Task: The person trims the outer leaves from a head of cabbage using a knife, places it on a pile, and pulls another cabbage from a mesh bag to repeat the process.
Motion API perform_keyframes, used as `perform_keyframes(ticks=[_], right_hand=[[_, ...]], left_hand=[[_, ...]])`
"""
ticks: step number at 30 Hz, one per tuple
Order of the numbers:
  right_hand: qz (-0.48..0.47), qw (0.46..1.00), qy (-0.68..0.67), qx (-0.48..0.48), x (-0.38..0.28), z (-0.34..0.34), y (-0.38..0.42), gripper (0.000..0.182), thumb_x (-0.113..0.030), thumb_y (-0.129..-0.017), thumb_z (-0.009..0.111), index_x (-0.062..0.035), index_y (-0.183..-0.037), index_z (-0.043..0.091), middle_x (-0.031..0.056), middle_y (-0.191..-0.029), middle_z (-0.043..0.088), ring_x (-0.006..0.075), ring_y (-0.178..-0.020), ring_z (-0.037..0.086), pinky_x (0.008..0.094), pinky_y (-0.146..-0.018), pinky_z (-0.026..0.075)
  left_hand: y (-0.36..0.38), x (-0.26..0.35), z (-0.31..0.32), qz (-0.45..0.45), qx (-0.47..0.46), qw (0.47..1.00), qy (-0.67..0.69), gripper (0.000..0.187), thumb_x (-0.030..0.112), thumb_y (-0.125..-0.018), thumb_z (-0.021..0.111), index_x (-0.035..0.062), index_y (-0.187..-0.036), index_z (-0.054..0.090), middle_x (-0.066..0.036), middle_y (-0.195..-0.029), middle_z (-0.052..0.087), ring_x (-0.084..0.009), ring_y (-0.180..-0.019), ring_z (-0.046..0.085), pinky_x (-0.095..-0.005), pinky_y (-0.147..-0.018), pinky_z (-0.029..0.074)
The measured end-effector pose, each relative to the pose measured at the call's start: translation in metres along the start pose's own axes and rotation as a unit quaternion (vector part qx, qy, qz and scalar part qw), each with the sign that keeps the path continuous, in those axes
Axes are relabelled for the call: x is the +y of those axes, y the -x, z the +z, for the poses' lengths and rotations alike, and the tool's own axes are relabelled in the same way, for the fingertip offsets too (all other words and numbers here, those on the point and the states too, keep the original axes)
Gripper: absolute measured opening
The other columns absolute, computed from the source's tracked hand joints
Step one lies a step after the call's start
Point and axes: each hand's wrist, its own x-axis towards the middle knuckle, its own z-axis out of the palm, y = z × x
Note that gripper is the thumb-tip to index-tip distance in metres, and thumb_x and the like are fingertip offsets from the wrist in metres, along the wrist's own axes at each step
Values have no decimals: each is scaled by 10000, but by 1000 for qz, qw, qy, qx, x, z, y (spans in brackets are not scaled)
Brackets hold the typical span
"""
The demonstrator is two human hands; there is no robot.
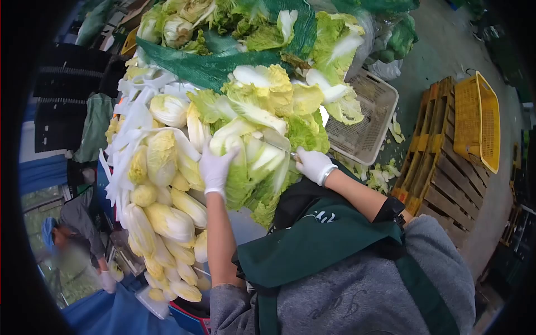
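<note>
Grey concrete floor [446,50] at right, littered with leaf scraps [379,174]. Wooden pallet [441,173] on floor; yellow plastic crate [477,120] standing on its far end. Beige plastic basket [365,120] tilted beside pallet. Green netting [206,61] draped at top. Black crates [64,95] stacked at left. Blue tarp [111,315] below. Another person [78,229] bent over at lower left. Even daylight.

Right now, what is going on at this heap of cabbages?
A person in white gloves is cutting a napa cabbage on top of a big heap. The left hand steadies the cabbage while the right hand holds a knife against it. Trimmed cabbages lie piled to the left; a white basket and yellow crate sit beyond. Another person works nearby.
</note>
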Motion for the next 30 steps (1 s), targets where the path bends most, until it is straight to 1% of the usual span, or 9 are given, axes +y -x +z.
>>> perform_keyframes(ticks=[2,5,11,19,22,25,26,27,30], right_hand=[[-1,999,5,41,11,4,-3,239,-256,-859,505,-70,-1005,477,212,-739,625,389,-710,622,489,-665,480],[12,995,6,98,41,-4,1,247,-277,-864,509,-79,-1006,474,194,-726,627,381,-690,623,493,-650,481],[58,979,86,174,75,-51,12,220,-281,-885,473,-77,-966,490,178,-702,626,372,-674,621,492,-617,481],[148,949,145,237,164,-101,21,254,-259,-836,531,-85,-1020,514,194,-801,638,383,-754,618,495,-673,476],[233,948,91,196,207,-136,39,305,-264,-838,526,-72,-1068,582,231,-992,624,396,-928,597,445,-799,478],[312,935,135,99,224,-179,70,322,-238,-764,565,11,-965,608,254,-955,617,410,-926,587,423,-801,466],[311,938,131,80,212,-191,81,282,-230,-757,581,17,-892,605,233,-840,619,389,-816,591,407,-734,462],[309,943,113,44,170,-207,88,322,-254,-776,584,20,-942,619,240,-884,624,378,-838,607,403,-761,467],[149,976,-107,119,57,-207,81,330,-285,-829,642,30,-923,614,75,-731,600,123,-696,562,278,-640,452]], left_hand=[[-2,-20,-18,-4,-8,985,174,702,256,-745,750,8,-1314,422,-139,-1238,528,-239,-1030,576,-326,-885,458],[19,-39,-29,-29,149,930,334,618,120,-801,693,-7,-1329,400,-114,-1274,498,-197,-1098,517,-311,-941,426],[52,-51,-26,20,169,821,545,673,145,-811,674,10,-1378,338,-129,-1336,429,-238,-1194,444,-362,-1025,360],[76,-40,-25,7,173,795,581,783,229,-775,708,17,-1401,288,-125,-1344,414,-257,-1203,435,-390,-1040,343],[77,-39,-24,7,175,789,589,816,237,-752,731,11,-1399,288,-122,-1332,421,-254,-1198,436,-381,-1037,343],[73,-38,-21,11,167,802,574,882,262,-703,774,7,-1396,291,-120,-1317,429,-250,-1190,441,-370,-1032,346],[73,-39,-21,10,164,808,566,908,272,-684,790,5,-1394,292,-119,-1312,432,-249,-1187,443,-367,-1030,347],[72,-37,-21,15,162,811,562,932,280,-664,802,3,-1393,293,-121,-1311,434,-248,-1188,444,-366,-1028,350],[68,-14,-19,23,136,817,560,1036,316,-583,853,-7,-1391,291,-135,-1311,433,-247,-1192,449,-362,-1021,367]])
